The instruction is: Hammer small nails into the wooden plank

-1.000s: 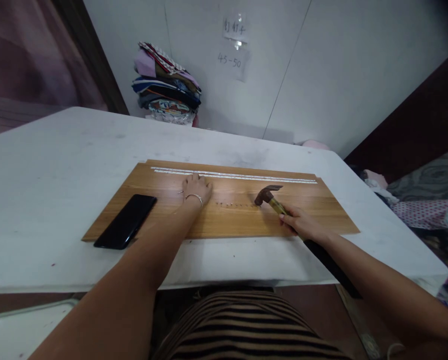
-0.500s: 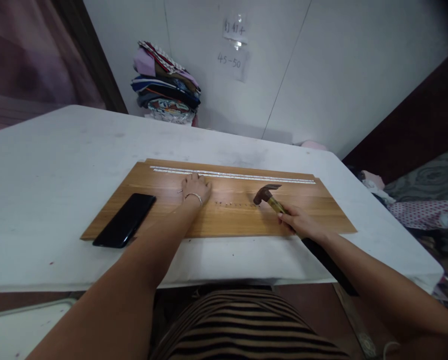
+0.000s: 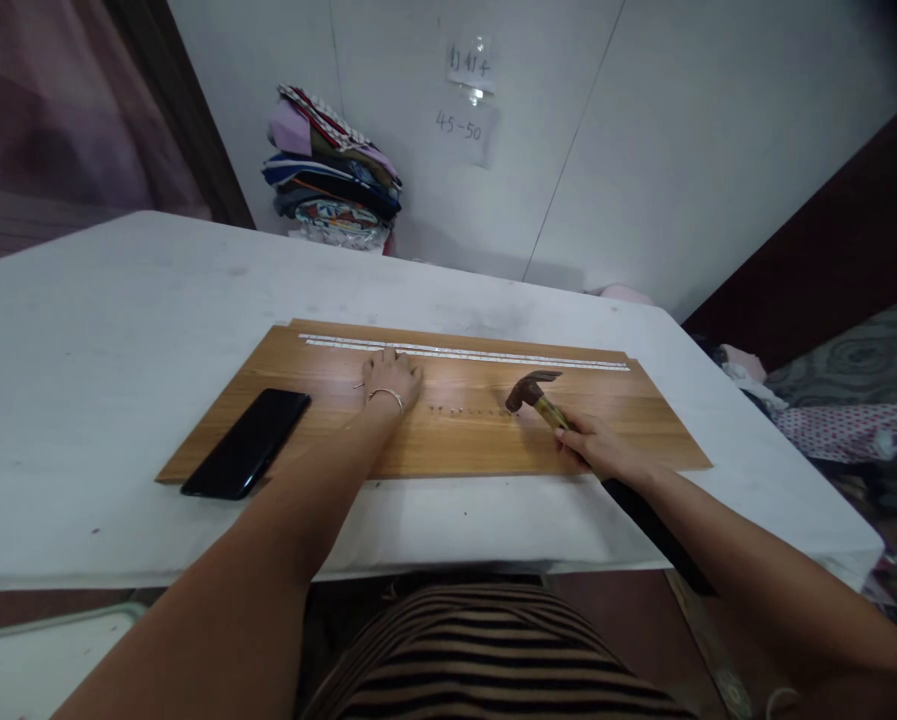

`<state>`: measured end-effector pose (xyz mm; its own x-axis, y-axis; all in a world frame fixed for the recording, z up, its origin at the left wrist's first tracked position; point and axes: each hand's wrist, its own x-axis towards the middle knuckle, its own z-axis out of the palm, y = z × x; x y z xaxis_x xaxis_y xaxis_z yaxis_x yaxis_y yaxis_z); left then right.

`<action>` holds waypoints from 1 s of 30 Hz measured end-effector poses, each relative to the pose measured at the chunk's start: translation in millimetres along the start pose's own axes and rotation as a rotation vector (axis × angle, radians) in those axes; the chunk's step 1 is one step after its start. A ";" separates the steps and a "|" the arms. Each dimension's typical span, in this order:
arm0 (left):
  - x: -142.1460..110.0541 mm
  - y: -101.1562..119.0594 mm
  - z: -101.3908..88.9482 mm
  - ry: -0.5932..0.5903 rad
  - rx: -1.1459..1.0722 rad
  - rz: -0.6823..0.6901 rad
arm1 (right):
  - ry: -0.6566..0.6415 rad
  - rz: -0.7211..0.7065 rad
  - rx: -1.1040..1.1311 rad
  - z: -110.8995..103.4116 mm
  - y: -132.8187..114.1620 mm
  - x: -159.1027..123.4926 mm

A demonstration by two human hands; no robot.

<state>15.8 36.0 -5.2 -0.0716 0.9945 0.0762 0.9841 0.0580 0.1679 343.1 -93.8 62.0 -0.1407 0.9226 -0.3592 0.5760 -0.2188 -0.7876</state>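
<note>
My right hand is wrapped around the handle of a claw hammer. The rusty hammer head is low over the wooden board, at the right end of a row of several small nails. Whether its face touches a nail, I cannot tell. My left hand, with a bracelet on the wrist, rests on the board left of that row, fingers apart and pointing away from me. A small thin piece that looks like a nail pokes out by its left side.
A black phone lies over the board's left front part. Two white measuring strips run along the far side. The board rests on a white-covered table. Folded clothes are stacked against the wall at the back.
Both hands and the hammer hold almost the same position. The whole view has shifted very slightly.
</note>
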 end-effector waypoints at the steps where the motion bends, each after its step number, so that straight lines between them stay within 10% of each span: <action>1: -0.4 0.3 -0.7 -0.003 0.000 -0.001 | 0.004 -0.001 0.000 -0.1 0.2 0.4; 30: -3.6 2.9 -6.9 -0.016 -0.007 -0.003 | 0.009 -0.012 0.020 0.3 4.2 2.9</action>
<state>17.8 32.0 1.8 -0.0716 0.9957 0.0596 0.9828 0.0602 0.1748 344.9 -92.1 57.5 -0.1405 0.9280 -0.3449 0.5577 -0.2137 -0.8020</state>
